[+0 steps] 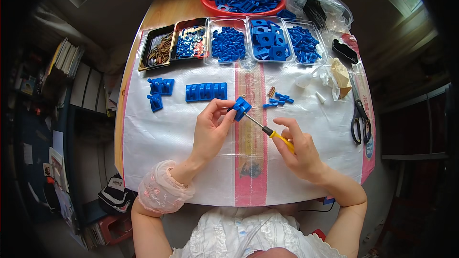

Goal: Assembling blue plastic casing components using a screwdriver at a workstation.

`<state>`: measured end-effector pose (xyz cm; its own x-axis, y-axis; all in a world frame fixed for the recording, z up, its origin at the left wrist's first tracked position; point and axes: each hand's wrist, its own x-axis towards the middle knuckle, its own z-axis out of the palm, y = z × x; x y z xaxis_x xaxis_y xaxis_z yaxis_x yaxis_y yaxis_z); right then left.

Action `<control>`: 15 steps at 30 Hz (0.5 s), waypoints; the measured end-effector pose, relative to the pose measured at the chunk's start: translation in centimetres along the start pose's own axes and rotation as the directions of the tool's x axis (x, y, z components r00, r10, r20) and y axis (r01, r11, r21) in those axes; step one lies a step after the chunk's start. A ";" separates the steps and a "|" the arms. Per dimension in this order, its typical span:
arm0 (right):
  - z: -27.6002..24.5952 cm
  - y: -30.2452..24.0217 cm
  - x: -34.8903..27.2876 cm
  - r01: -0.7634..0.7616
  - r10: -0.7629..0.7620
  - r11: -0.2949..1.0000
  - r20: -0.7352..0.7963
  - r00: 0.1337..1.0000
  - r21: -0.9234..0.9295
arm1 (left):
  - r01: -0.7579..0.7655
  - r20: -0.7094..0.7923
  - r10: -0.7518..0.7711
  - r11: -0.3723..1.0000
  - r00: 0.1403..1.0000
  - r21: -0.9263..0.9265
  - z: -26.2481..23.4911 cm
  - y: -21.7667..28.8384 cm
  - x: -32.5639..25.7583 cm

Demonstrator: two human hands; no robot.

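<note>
Shelves of papers stand in the dim room to the left, window light breaks in above, and I'm over the wooden bench, spread with a white woven-plastic sheet. The small glossy blue plastic piece is right at the middle, over the sheet's pink-edged band. My left hand pinches it from the left, that grip closed thumb against fingers. Over on the right, my right hand has its grip curled round the yellow-and-black-handled, steel-shafted screwdriver, index finger apart from the handle. The shaft slants up to the piece's lower right side; whether the tip is seated, I can't make out.

Here's the danger: press at that slant without a good seat and the tip could skid off the slick plastic toward my left fingertips. A weak pinch might let the piece twist with the turning; too much force could strip or crack something. And watch the surroundings! The short blue plastic pegs and brass-coloured screws lie loose nearby, so a slipping right hand could scatter them. The row of three blue plastic pieces sits near my left fingers, easily nudged.
</note>
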<state>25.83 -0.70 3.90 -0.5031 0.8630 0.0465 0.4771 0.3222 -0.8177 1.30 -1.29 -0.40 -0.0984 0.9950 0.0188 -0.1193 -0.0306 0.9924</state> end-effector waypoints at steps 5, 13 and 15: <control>0.5 -0.3 0.2 0.034 -0.029 0.984 -0.032 0.999 0.178 | -0.001 -0.003 0.001 1.000 1.000 0.003 0.0 0.0 0.0; 1.2 1.4 0.1 0.318 -0.368 0.908 -0.157 0.916 -0.272 | 0.012 -0.002 -0.012 1.000 1.000 0.023 -0.1 0.1 0.0; 1.0 1.1 0.1 0.323 -0.400 0.875 -0.163 0.902 -0.360 | 0.013 -0.002 -0.013 0.999 1.000 0.030 -0.1 0.2 0.0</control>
<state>25.56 -0.67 2.39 -0.5269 0.7130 0.4627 0.5147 0.7008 -0.4939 1.22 -1.34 -0.24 -0.0993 0.9950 0.0060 -0.0909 -0.0151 0.9957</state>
